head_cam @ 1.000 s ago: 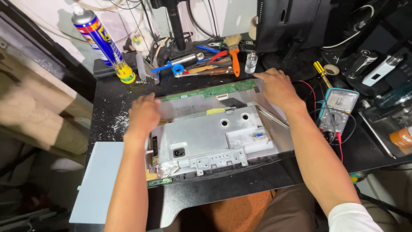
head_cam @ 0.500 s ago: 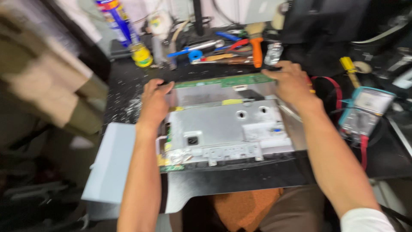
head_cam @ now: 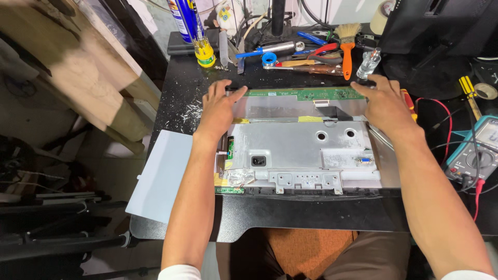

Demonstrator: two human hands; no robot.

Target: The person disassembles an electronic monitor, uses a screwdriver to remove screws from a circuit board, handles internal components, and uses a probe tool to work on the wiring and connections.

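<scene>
A flat monitor panel lies face down on the black table, its silver metal back shield facing up. A green circuit strip runs along its far edge. My left hand rests on the panel's far left corner, fingers spread. My right hand rests flat on the far right corner, fingers reaching the green strip. Neither hand holds a tool.
Tools crowd the far edge of the table: a spray can, an orange-handled brush, pliers and screwdrivers, a small clear bottle. A teal multimeter with red leads sits right. A pale sheet hangs off the left. A black cover lies near me.
The view has shifted and sharpened. Both hands stay on the panel's far corners; the left hand's fingers have spread a little toward the green strip.
</scene>
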